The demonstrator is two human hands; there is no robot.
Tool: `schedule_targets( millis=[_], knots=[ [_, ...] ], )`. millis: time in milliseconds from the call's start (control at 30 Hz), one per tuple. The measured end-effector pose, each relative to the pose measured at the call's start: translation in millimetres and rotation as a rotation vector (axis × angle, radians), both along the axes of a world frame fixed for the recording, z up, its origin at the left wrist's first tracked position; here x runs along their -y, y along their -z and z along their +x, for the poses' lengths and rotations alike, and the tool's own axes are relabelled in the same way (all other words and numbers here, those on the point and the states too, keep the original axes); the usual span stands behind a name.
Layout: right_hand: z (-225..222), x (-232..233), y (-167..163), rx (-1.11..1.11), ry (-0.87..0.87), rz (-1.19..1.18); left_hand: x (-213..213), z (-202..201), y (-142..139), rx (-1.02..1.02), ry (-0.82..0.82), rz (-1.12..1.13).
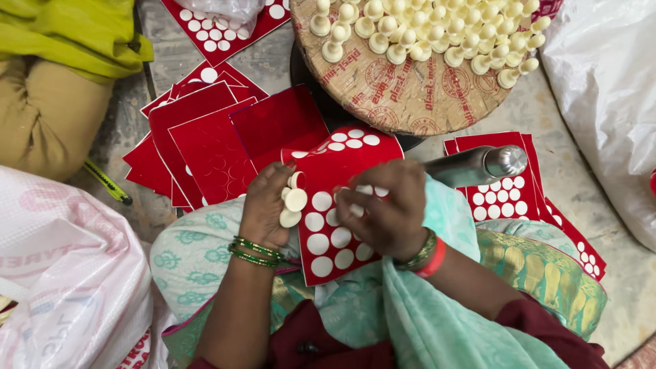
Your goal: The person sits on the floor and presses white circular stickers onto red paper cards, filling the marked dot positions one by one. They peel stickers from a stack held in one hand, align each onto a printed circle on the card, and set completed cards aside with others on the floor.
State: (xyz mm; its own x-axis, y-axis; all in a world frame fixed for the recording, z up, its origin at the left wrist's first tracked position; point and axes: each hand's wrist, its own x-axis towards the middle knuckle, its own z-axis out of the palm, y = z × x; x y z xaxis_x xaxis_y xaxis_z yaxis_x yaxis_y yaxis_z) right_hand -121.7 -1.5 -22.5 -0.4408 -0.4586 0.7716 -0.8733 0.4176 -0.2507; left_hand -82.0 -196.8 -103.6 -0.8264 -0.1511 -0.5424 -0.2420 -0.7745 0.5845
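A red sheet (342, 164) with punched round holes showing white lies across my lap. My left hand (263, 208) grips its left edge and also holds a few cream round pawn-like pieces (294, 200) between the fingers. Over the sheet's right side, my right hand (386, 205) has its fingertips pinched on the sheet near a white circle. A round board (403, 96) wrapped in brown printed paper stands just beyond, carrying many cream pieces (437, 31) upright.
Red sheets (205, 140) are piled on the floor at left, punched ones (506, 195) at right. A steel bottle (475, 166) lies by my right hand. White sacks sit at right (608, 102) and lower left (61, 273). Another person's clothing (55, 75) shows at upper left.
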Motion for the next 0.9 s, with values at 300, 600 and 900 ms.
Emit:
schedule_targets(
  millis=[300,600,900],
  knots=[
    [3,9,21,-0.374,-0.138,0.184,-5,3,6,-0.042,0.006,0.069],
    [0,8,35,-0.374,-0.159,0.223,-5,2,7,-0.071,-0.004,0.126],
    [-2,12,19,-0.268,-0.216,0.293,-5,0,9,-0.047,-0.001,0.084]
  ],
)
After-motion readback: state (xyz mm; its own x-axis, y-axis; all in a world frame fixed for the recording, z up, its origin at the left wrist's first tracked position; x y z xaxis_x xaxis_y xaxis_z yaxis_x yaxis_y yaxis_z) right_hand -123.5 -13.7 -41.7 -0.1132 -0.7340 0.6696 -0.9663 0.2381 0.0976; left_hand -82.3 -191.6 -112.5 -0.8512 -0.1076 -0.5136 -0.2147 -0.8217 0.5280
